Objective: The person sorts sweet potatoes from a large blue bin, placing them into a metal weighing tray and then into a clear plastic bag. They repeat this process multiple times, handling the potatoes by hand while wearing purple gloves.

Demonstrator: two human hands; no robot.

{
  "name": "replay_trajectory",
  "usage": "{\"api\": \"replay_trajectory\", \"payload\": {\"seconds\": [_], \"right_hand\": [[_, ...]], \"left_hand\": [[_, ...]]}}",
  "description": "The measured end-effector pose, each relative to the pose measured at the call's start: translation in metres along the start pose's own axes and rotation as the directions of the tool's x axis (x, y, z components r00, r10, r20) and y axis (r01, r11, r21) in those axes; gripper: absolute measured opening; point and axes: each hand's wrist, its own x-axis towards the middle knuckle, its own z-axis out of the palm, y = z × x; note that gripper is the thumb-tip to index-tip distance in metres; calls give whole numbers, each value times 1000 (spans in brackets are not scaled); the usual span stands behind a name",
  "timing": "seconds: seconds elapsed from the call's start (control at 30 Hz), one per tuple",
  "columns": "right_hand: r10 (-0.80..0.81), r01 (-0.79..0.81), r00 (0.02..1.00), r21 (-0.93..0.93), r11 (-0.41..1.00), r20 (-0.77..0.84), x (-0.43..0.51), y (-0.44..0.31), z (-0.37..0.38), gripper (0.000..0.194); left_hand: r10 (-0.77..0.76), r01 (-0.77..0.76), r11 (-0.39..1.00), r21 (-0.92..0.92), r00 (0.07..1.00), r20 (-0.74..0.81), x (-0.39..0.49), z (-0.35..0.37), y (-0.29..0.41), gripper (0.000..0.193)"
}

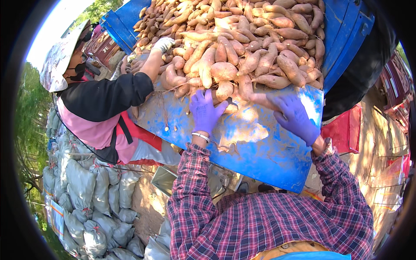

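Observation:
A large heap of sweet potatoes (224, 71), some with thin roots, fills the blue metal truck bed and spills onto its lowered blue tailgate (260, 162). My left hand (204, 110), in a purple glove, rests at the heap's front edge with fingers spread. Its thumb lies by a small sweet potato (231, 108); the fingertips are partly hidden among others. On the right, my right hand (296, 114), also purple-gloved, is closed around the near end of a long sweet potato (264, 100), which looks blurred. That potato's far end reaches the heap.
At left, a co-worker's gloved hand (164, 44) touches the heap. Tied grey sacks (100, 188) crowd the ground at lower left. Blue side walls (344, 39) flank the load. A red crate (344, 130) stands right of the tailgate, and an open container (164, 180) below it.

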Motion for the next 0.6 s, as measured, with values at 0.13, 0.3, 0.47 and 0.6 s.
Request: {"api": "replay_trajectory", "payload": {"seconds": [0.13,0.3,0.47,0.6], "right_hand": [[-47,-39,981,-427,904,-190,109,48,-14,72],[-161,204,957,-168,964,242,140,-12,71,82],[65,67,932,-346,936,356,152,-18,119,62],[63,22,900,-189,982,430,167,3,124,68]], "left_hand": [[-10,11,1000,-19,1000,21,3,4,0,67],[-22,22,1000,-3,999,26,5,5,-10,67],[-64,61,998,27,989,131,7,5,-29,67],[-37,39,999,-5,984,176,10,8,-37,67]]}}
